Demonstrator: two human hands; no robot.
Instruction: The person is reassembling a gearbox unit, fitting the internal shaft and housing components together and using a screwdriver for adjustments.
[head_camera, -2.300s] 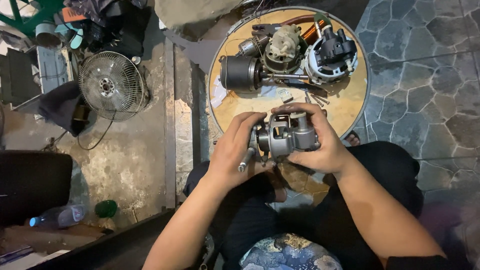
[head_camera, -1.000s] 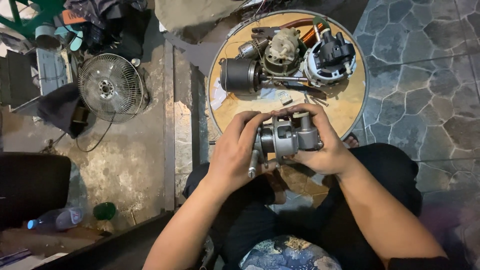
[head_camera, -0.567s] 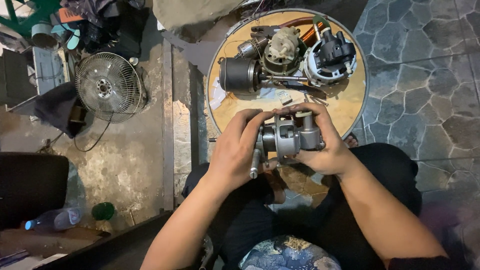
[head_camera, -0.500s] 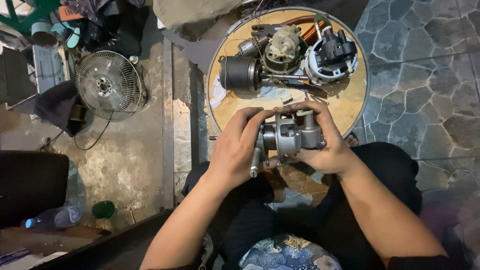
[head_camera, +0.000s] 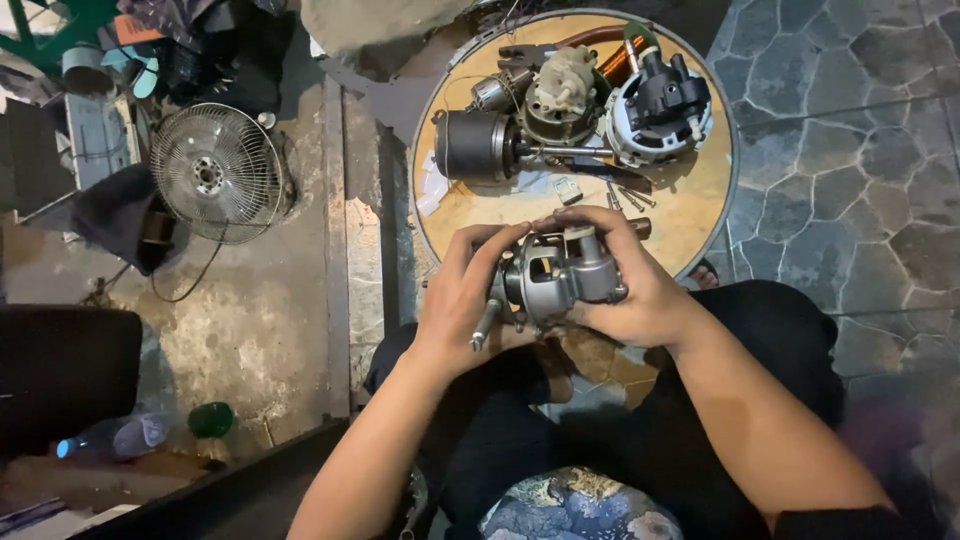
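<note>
I hold a grey metal fan motor housing in both hands above my lap, at the near rim of a round wooden table. My left hand grips its left end, where a short metal shaft sticks out downward. My right hand wraps the right side, fingers curled over the top. Further back on the table lie a dark cylindrical motor, a beige gear part and a black-and-white motor assembly.
Loose screws lie on the table near my fingers. A small fan with a wire grille stands on the concrete floor at left. A plastic bottle and a green cap lie lower left. Stone paving is at right.
The housing has shifted slightly in my hands, turned a little, with my right fingers now curled further over its top. Both hands stay in the same place.
</note>
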